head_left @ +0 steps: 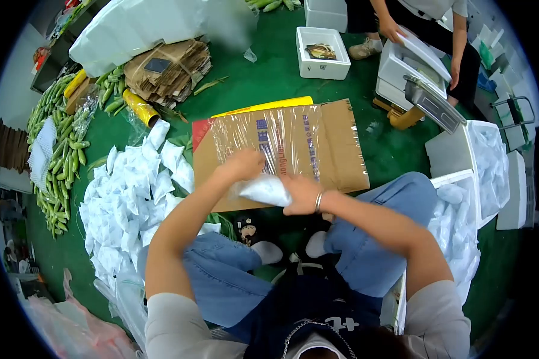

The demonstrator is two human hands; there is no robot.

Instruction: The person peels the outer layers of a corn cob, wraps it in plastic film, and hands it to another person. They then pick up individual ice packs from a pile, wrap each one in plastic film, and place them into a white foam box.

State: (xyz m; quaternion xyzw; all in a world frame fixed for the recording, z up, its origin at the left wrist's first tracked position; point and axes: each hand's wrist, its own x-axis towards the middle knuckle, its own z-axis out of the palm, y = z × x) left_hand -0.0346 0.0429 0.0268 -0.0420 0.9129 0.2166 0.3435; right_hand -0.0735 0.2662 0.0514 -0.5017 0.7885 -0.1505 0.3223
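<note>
Between my two hands is a white packet (pixel 265 191), held just over the near edge of a flattened cardboard sheet (pixel 341 143) with clear film on it. My right hand (pixel 302 194), with a bracelet at the wrist, is closed on the packet's right end. Above the packet's left end is my left hand (pixel 245 164), blurred, its fingers too smeared to read. A large heap of similar white packets (pixel 123 203) lies to the left. On the right, a foam box (pixel 455 221) holds more wrapped packets.
Corn cobs (pixel 60 173) lie far left, near stacked brown paper (pixel 167 72). An open foam box (pixel 323 57) stands ahead. At the upper right, a co-worker's hands (pixel 390 29) touch a foam box lid (pixel 422 51) beside a metal scale (pixel 434 105).
</note>
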